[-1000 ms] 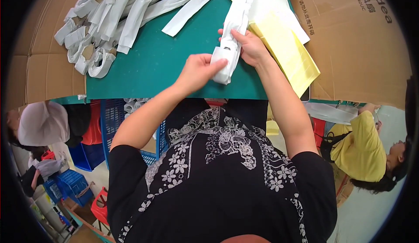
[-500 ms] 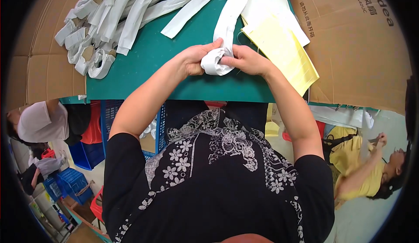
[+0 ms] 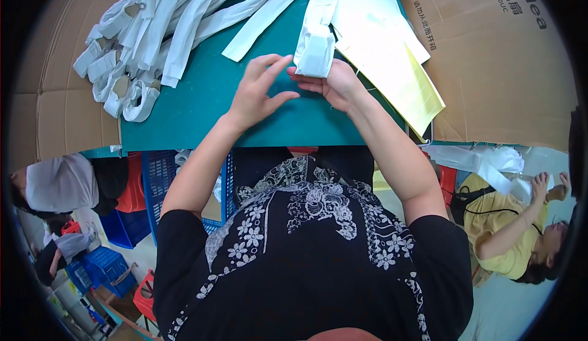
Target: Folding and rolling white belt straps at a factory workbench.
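Note:
A long white strip (image 3: pixel 315 50), like paper or thin fabric, runs from the far side of the green table towards me, its near end folded over into a flat, thick loop. My right hand (image 3: pixel 337 87) is turned palm up at that folded end and holds it, fingers reaching underneath; the strip hides the thumb. Just left of the fold, my left hand (image 3: pixel 260 93) is in the air with fingers and thumb apart, holding nothing. Further left lies a pile of similar white strips (image 3: pixel 190 29), several with looped ends (image 3: pixel 141 102).
Yellow and white sheets (image 3: pixel 398 78) lie right of the strip on the green tabletop (image 3: pixel 190 111). Brown cardboard panels (image 3: pixel 499 78) flank both sides. A blue crate (image 3: pixel 226 185) stands below the table edge. A person in yellow (image 3: pixel 505 224) handles white material at right; others sit at left.
My left hand has let go of the strip's rolled loop and moved left, opening. The loop now lies flatter and slightly farther away, while my right hand has turned palm up beneath it.

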Available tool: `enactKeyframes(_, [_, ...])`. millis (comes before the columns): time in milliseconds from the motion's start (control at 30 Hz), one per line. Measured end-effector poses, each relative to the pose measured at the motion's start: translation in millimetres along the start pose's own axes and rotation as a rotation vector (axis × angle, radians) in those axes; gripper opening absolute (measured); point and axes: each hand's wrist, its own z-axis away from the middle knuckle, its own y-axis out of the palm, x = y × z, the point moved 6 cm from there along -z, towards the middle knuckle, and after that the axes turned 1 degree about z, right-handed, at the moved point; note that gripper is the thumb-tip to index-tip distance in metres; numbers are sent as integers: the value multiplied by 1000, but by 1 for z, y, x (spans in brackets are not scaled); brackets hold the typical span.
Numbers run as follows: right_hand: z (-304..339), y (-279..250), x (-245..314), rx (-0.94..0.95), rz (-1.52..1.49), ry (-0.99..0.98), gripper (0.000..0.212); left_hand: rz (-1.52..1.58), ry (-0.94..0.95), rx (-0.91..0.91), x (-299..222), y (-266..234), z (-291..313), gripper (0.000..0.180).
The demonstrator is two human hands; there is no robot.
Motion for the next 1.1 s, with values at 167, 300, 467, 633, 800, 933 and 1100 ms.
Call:
enactKeyframes(167, [7,12,-16,15,-157,65,31,-88,267,108,5,14,-1,41])
enactKeyframes(300, [-5,9,-18,356,-519,-4,37,-48,363,123,-10,8,-6,29])
enactKeyframes(467, [-16,2,4,376,-191,-185,45,259,111,237,-5,9,2,22])
enactKeyframes(633, [-20,1,11,264,303,-274,46,680,-531,325,23,13,-7,28])
enactKeyframes(800, [-16,6,1,185,466,-247,33,916,-1079,232,52,28,-14,40])
enactKeyframes(933, [-21,-11,-14,-48,463,-162,21,1105,-1204,89,59,38,-1,36])
enactKeyframes(1100, [-6,-1,-40,-145,-155,144,30,129,-19,60,10,10,12,41])
